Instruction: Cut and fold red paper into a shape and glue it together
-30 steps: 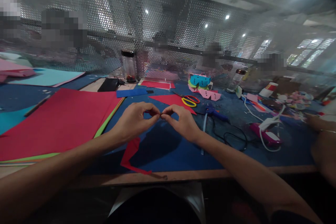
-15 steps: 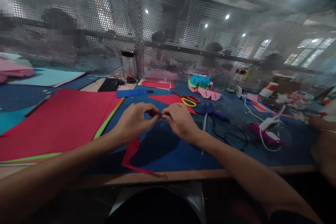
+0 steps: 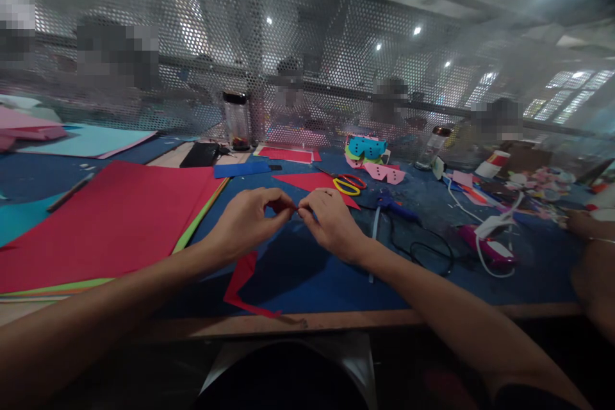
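Note:
My left hand (image 3: 250,218) and my right hand (image 3: 331,221) meet fingertip to fingertip above the blue table mat (image 3: 307,291). Both are pinched closed on something tiny and dark reddish, too small to name. A bent strip of red paper (image 3: 243,278) lies below my left hand, near the table's front edge. Just beyond the hands are a red paper piece (image 3: 302,180) and scissors (image 3: 346,187) with one yellow and one red handle loop. To the right of my right hand rests a blue glue gun (image 3: 396,208) with its black cord.
Red sheets (image 3: 110,224) are stacked at left, beside a black phone (image 3: 199,155) and a jar (image 3: 237,120). Cut paper masks (image 3: 368,150) stand at the back. A purple tool (image 3: 487,246) with white cord lies right, near another person's arm (image 3: 596,262). A perforated metal screen (image 3: 307,45) borders the table.
Almost nothing differs. My hands hold the same fingertip-to-fingertip pinch, and the view has shifted very slightly.

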{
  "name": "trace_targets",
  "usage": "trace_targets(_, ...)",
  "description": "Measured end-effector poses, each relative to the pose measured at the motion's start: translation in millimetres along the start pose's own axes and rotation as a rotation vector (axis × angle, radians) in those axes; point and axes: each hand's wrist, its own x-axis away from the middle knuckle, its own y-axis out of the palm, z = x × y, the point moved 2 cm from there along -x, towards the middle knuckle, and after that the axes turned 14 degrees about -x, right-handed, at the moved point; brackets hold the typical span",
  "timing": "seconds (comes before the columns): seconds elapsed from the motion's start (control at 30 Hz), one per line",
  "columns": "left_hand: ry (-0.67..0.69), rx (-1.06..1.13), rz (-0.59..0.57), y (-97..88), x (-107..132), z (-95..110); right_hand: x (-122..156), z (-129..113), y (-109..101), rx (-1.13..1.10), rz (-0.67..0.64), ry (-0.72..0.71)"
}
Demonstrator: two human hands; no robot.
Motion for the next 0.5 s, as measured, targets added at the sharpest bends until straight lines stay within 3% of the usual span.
trace_targets(0.5,-0.009,0.004,-0.016,0.7,1.0,-2.3,0.4,6.1,-0.2,-0.066,0.026,0.007)
